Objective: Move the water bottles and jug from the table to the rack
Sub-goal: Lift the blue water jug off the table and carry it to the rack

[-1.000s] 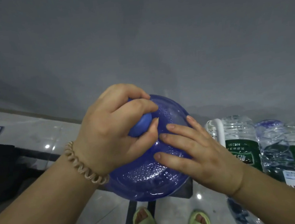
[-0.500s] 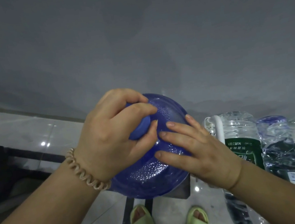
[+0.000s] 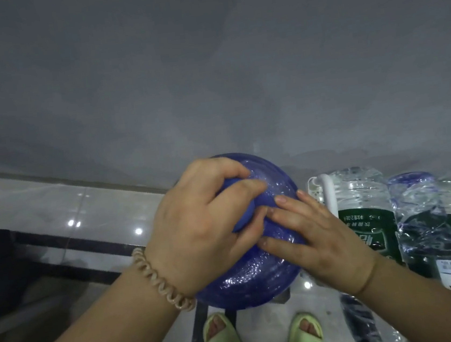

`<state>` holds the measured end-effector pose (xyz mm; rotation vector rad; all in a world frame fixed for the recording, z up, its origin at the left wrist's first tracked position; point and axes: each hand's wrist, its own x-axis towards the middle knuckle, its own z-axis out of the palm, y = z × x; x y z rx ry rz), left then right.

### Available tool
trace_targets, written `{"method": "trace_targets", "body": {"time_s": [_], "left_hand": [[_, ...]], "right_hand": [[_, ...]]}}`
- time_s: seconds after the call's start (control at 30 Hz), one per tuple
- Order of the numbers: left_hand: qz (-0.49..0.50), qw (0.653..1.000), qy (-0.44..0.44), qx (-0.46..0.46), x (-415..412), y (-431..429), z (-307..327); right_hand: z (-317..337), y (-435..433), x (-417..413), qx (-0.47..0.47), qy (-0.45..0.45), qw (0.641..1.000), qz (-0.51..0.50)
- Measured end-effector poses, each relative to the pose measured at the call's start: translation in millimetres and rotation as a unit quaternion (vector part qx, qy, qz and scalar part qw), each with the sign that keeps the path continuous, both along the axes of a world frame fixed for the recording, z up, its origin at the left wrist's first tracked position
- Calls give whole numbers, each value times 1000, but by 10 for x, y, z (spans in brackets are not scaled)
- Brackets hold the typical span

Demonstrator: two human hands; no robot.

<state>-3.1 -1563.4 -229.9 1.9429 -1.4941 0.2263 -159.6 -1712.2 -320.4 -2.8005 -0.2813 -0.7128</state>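
while the jug (image 3: 254,277) is standing upright directly below both hands, the left hand (image 3: 197,230) is wrapping closed around its cap and the right hand (image 3: 315,238) is lying flat and open on its shoulder, bottles (image 3: 369,210) just right.

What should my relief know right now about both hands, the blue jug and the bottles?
Left hand: closed around the blue jug's cap.
Right hand: flat, fingers spread on the blue jug, steadying its shoulder.
Clear green-labelled water bottles stand right of the jug, one with a white handle.
Done: those bottles look grouped together.
Left: whether the jug is fully seated cannot be told; its base is hidden.
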Motion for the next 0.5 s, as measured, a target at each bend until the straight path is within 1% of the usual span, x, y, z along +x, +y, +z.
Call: {"method": "trace_targets", "body": {"time_s": [0.2, 0.3, 0.43, 0.5], "left_hand": [[-10, 999, -27, -28, -240, -144, -51], [7, 998, -47, -39, -292, -170, -73], [36, 997, -66, -15, -336, -160, -92], [58, 995, -81, -1, -377, -143, -86]], "right_hand": [[-154, -41, -246, 7, 3, 1000, -25], [-173, -36, -285, 17, 9, 999, -29], [-129, -23, -295, 22, 37, 999, -26], [-89, -12, -322, 29, 68, 997, -21]]}}
